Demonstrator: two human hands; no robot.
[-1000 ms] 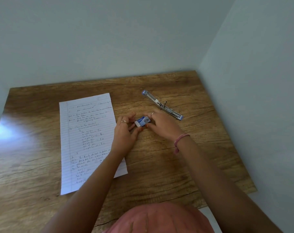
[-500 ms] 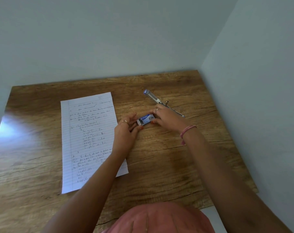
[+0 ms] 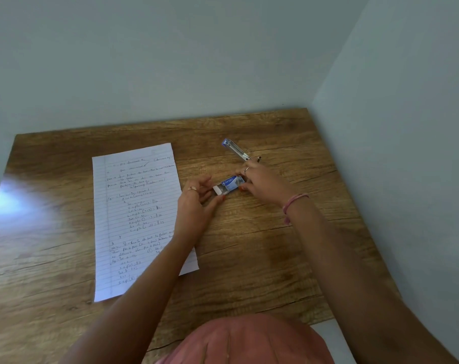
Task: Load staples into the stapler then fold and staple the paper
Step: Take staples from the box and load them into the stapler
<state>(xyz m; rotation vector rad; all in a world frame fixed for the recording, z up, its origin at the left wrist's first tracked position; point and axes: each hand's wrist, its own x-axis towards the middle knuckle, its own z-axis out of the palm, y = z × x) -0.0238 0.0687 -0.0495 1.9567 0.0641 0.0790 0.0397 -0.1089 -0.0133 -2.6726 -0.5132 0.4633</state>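
Since a second ago the staple box (image 3: 229,184) has been drawn open; its white inner tray now pokes out of the blue sleeve toward the left, where before the box looked closed; the right hand (image 3: 262,183) has also shifted up the frame and now covers more of the stapler (image 3: 235,149). The left hand (image 3: 196,203) pinches the tray end with thumb and fingertips curled in; the right hand's fingers are curled round the sleeve's other end; the box sits just right of the frame's centre, low over the wooden table (image 3: 262,258), though whether it touches the wood cannot be told.

The stapler lies swung open above and right of the box, its blue tip pointing to the upper left; its lower half is hidden behind the right hand. The handwritten lined paper (image 3: 133,219) lies flat left of centre; the left forearm crosses its lower right corner.

Pale walls meet the table's far edge and its right edge, closing those sides; bare wood stretches across the left of the frame and below the hands toward the near edge.

A pink cord (image 3: 292,203) circles the right wrist; a pink garment (image 3: 249,340) is cut off at the bottom edge; the writing is too small to read, and the tray's contents cannot be made out.
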